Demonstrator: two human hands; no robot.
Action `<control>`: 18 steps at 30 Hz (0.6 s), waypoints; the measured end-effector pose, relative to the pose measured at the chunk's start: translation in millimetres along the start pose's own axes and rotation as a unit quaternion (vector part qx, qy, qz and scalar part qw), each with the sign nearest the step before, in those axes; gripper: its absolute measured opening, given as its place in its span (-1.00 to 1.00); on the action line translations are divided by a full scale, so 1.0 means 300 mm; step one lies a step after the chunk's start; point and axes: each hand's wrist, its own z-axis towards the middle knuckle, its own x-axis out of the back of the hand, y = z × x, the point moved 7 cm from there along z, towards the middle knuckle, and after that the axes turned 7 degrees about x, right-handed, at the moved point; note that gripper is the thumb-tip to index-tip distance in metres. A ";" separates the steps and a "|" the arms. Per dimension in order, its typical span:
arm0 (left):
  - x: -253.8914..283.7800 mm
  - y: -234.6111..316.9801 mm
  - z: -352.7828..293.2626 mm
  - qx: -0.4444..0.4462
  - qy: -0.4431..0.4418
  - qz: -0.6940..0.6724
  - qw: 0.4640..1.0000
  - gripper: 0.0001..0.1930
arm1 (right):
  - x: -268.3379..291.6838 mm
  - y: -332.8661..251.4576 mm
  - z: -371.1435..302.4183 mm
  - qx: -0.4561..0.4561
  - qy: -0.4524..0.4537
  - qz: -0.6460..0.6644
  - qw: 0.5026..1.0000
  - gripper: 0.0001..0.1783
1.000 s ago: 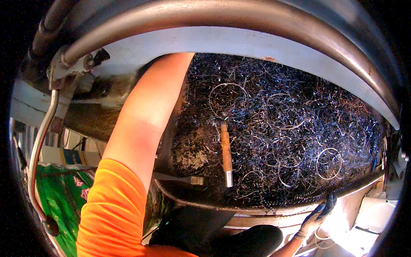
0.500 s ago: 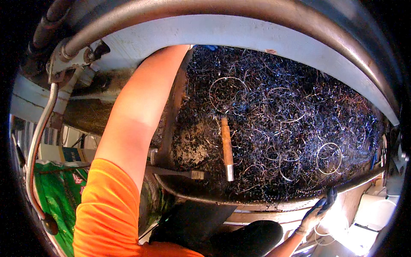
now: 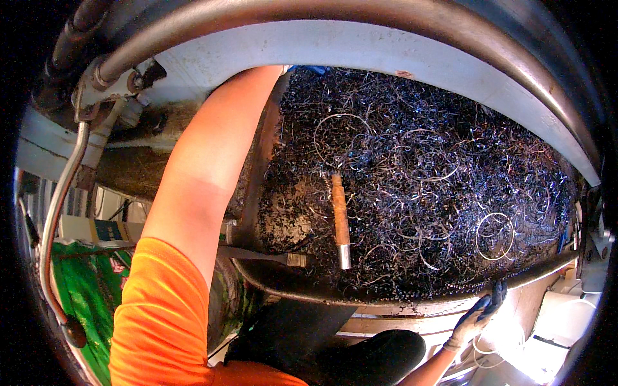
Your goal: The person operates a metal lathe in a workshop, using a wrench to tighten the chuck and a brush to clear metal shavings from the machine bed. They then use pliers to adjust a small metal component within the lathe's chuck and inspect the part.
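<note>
Your left arm [image 3: 206, 174], bare below an orange sleeve [image 3: 167, 315], reaches far up along the left wall of the chip tray [image 3: 412, 297]. The left hand is hidden past the grey machine rim [image 3: 386, 45], with only a scrap of blue glove showing, so its grip cannot be told. Your right hand [image 3: 477, 314], gloved, rests at the tray's near right lip, fingers loosely curled, holding nothing that can be made out. A wooden-handled tool [image 3: 339, 219] lies on the tangled metal shavings [image 3: 438, 174], centre-left, apart from both hands.
</note>
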 end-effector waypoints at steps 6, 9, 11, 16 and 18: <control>-0.004 -0.006 -0.020 -0.001 -0.011 0.012 1.000 -0.52 | -0.004 0.010 0.000 0.019 -0.011 -0.009 1.000 -0.62; -0.011 -0.001 -0.032 -0.002 -0.017 0.019 1.000 -0.52 | -0.008 0.030 -0.006 -0.018 -0.013 0.021 1.000 -0.63; -0.019 0.004 -0.045 -0.004 -0.023 0.025 0.999 -0.53 | -0.009 0.043 -0.016 -0.035 0.008 0.051 0.998 -0.62; -0.031 0.024 -0.071 -0.011 -0.044 0.046 0.998 -0.54 | -0.007 0.045 -0.018 -0.030 0.012 0.057 0.998 -0.57; -0.038 0.035 -0.084 -0.015 -0.060 0.064 0.996 -0.54 | -0.004 0.045 -0.016 -0.017 -0.004 0.019 1.000 -0.59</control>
